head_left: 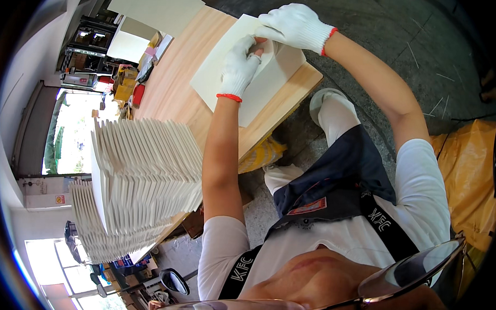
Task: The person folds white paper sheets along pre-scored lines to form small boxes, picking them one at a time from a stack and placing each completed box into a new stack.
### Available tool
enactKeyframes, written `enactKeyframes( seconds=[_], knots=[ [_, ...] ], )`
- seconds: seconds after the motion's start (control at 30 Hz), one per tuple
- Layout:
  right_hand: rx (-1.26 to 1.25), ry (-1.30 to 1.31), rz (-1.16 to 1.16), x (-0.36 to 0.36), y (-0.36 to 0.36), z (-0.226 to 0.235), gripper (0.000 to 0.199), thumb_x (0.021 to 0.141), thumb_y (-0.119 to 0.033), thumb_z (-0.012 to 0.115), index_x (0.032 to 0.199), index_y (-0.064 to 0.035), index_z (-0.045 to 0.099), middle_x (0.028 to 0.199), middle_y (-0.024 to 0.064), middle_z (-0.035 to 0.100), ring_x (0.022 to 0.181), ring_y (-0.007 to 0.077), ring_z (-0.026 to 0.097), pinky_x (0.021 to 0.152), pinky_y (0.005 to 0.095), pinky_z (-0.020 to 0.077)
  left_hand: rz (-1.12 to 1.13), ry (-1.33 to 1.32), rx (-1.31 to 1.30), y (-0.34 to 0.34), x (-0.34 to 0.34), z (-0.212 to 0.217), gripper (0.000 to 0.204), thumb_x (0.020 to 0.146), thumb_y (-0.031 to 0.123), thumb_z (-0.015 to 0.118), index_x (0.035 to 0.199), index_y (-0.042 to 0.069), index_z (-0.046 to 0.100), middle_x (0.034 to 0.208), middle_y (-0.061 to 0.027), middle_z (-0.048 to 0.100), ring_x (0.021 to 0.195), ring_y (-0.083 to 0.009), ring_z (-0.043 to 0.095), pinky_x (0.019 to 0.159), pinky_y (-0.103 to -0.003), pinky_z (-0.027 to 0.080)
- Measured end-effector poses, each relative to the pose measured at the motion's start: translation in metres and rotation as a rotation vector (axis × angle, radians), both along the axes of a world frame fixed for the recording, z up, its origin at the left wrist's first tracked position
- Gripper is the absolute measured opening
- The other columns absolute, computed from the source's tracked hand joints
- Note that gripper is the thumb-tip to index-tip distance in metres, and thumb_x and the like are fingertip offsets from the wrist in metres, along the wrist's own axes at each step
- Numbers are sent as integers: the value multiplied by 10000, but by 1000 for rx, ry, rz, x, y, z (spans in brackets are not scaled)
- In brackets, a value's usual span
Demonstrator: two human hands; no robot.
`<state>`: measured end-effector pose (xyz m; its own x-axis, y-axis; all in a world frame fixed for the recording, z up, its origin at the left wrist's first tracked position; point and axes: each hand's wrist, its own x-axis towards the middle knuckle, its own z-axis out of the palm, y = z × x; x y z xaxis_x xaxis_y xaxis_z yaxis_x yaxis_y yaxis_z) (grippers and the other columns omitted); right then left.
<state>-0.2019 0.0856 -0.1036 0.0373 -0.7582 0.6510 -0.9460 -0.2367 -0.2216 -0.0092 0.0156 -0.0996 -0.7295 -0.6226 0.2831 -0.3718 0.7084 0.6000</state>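
One gloved left hand (240,67) and one gloved right hand (296,28) bend over a white board (264,84) at the tabletop's (174,70) edge; whether either grips it is unclear.

A pale wooden table (177,79) had a bare stretch of light grain; near its left edge lay a red item (138,95) beside yellow packaging (125,86); under its near edge sat a yellow bag (265,154); thin white strips (413,56) lay scattered over the dark grey floor (373,22); an orange-yellow cover (466,168) hung in folds at the right; at the left were a bright window (74,132), a small wall sign (59,200) and a black-framed rounded mirror (175,282).
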Motion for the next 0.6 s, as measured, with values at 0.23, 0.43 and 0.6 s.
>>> enactKeyframes(
  seconds=[0.23, 0.43, 0.6],
  knots=[
    [264, -610, -39, 10, -3, -10, 432, 976, -495, 394, 995, -111, 590, 882, 126, 626, 872, 322, 610, 757, 419, 447, -29, 53, 86, 1, 3, 3, 275, 904, 72, 596, 1176, 54, 628, 1122, -107, 682, 1023, -184, 640, 866, -310, 492],
    [125, -652, -58, 15, 1, -25, 456, 982, -501, 369, 1059, -119, 605, 960, 130, 643, 923, 349, 609, 799, 418, 454, -55, 108, 207, -1, 1, -6, 354, 891, 139, 683, 1228, 61, 607, 1155, -66, 657, 907, -111, 587, 745, -246, 483],
    [107, -650, -42, 16, 1, -28, 460, 980, -506, 369, 1089, -125, 603, 970, 130, 650, 941, 355, 611, 803, 425, 458, -49, 102, 214, -3, 4, -4, 395, 880, 150, 698, 1248, 59, 589, 1139, -68, 663, 899, -105, 586, 721, -233, 476]
  ],
)
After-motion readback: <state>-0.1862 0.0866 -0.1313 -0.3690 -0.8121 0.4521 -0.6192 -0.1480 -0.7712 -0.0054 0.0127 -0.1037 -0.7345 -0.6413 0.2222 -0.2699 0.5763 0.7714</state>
